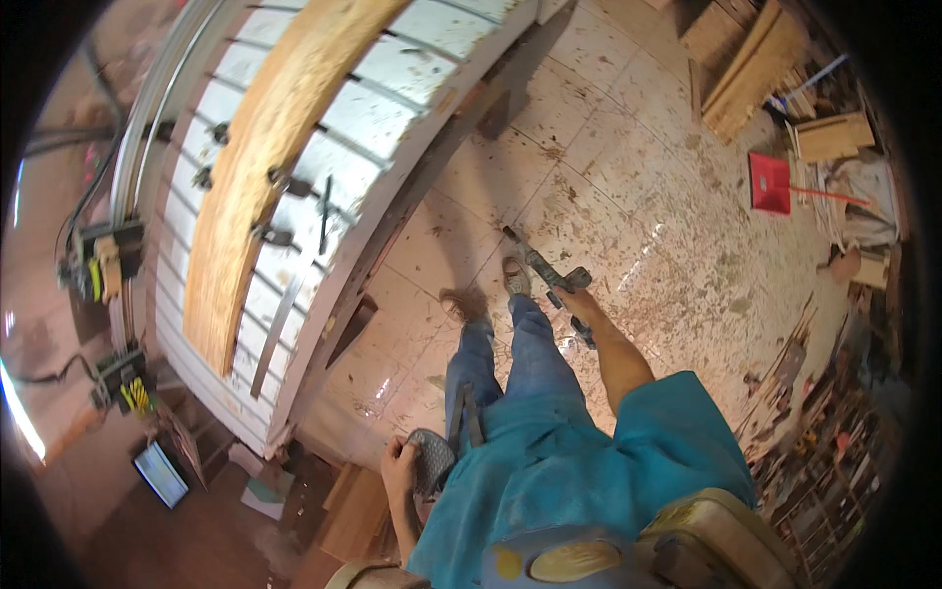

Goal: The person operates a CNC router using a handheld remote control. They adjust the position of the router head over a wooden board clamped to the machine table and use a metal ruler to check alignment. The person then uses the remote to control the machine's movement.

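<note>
Lying at upper left: one long pale-yellow wooden slab (245, 167), two black metal clamps (285, 182) along each side, four total, on one white slatted machine bed (417, 74). One red plastic dustpan (768, 183), upper right. Right arm extends forward from lower right; right hand (579, 303) at centre, fingers wrapped around long black tool (542, 267). Left hand (397, 468), lower left of centre, fingers bent against grey rounded textured pad (433, 461); cannot tell whether gripping. Bed's edge slants from top centre toward lower left; shavings-strewn tiled floor (608, 211) spreads from there to wood scraps (790, 378) at right.
</note>
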`<action>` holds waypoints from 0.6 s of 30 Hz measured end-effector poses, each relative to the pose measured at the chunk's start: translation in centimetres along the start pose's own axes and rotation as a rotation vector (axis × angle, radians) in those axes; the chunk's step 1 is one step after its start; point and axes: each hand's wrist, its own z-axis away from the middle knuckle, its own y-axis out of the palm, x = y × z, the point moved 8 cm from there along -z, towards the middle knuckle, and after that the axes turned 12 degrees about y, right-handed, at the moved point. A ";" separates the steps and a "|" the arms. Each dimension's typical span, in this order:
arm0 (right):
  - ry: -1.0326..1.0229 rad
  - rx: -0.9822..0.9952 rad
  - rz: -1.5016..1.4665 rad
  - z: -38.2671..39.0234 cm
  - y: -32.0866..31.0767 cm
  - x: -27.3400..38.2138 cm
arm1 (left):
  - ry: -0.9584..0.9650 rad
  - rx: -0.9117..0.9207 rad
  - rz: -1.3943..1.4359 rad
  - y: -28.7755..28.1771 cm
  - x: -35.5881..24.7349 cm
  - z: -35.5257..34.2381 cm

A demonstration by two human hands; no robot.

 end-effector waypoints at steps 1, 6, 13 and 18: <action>0.065 -0.002 0.038 -1.2 0.3 0.3 | -0.011 0.022 -0.071 -0.1 0.2 -0.8; -0.067 0.022 -0.045 -4.5 1.3 1.0 | -0.138 0.048 -0.414 -0.3 0.5 -0.6; -0.128 -0.019 0.227 -23.6 6.1 -1.3 | -0.399 0.103 -0.753 -1.1 1.8 -1.3; -0.204 -0.167 0.363 -32.5 6.7 3.6 | -0.472 0.082 -0.775 0.7 4.5 -1.8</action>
